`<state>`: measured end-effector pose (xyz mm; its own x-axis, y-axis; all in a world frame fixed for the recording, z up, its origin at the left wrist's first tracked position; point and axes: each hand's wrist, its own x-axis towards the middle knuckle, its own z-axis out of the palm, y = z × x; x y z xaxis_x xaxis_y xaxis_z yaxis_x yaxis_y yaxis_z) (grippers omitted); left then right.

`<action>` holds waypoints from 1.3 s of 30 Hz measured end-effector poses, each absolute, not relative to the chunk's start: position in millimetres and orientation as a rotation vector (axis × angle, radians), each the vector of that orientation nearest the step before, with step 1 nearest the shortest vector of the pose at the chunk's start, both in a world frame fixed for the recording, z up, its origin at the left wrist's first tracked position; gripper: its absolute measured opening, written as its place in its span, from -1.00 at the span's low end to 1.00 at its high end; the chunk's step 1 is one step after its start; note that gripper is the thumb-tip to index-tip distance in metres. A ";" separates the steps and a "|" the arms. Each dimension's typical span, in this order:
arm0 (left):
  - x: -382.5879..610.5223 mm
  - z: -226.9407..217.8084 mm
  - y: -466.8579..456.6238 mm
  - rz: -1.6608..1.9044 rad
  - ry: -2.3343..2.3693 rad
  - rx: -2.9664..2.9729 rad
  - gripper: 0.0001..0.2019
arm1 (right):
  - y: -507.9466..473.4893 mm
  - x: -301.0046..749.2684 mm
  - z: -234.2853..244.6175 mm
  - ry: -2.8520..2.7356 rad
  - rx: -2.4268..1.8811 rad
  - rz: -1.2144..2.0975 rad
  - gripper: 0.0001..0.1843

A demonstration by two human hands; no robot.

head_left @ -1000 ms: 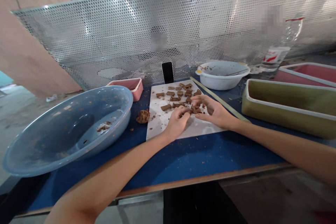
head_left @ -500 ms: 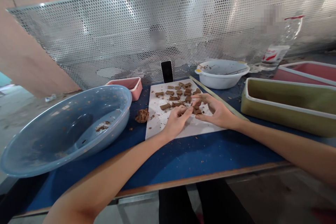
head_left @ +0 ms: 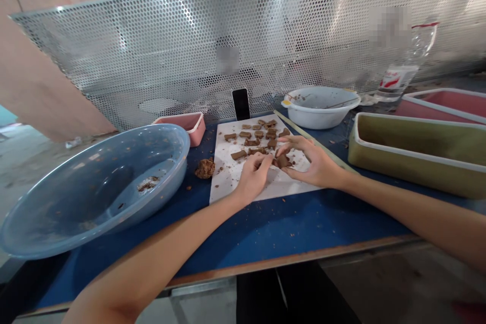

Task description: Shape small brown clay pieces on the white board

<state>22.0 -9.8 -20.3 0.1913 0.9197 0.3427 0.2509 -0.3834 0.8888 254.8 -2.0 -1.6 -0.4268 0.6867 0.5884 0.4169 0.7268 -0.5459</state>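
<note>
On the blue table lies a white board (head_left: 228, 177) carrying several small brown clay-like pieces (head_left: 258, 136). My left hand (head_left: 253, 174) and my right hand (head_left: 313, 162) meet over the board's middle. Both pinch one brown piece (head_left: 281, 161) between their fingertips, just above the board. A rough brown lump (head_left: 205, 167) sits on the table left of the board.
A large blue basin (head_left: 94, 187) stands at the left, with a small pink tub (head_left: 190, 124) behind it. A black phone (head_left: 241, 104) leans on the perforated metal screen. A white bowl (head_left: 321, 106), a long stick (head_left: 315, 144), an olive trough (head_left: 417, 154) and a pink trough (head_left: 448, 104) are at the right.
My two hands have closed in on each other, and the fingertips now press one brown piece between them. Nothing else has moved.
</note>
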 end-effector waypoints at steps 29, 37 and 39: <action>19.9 -15.7 -10.0 1.078 1.355 1.951 -0.59 | 11.4 253.9 -18.2 -2.166 -0.960 0.462 -0.28; 20.2 -17.0 -10.6 1.026 1.404 1.974 -0.61 | 11.6 253.4 -20.0 -2.194 -0.986 0.533 -0.21; 20.1 -16.8 -11.0 1.036 1.416 1.963 -0.61 | 13.0 253.7 -20.7 -2.213 -0.999 0.551 -0.20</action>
<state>20.1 -11.0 -16.8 0.1682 0.9429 0.2877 0.5592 -0.3316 0.7598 253.7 13.0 -20.7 -0.5063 0.7745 0.3793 0.5060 0.6230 -0.5965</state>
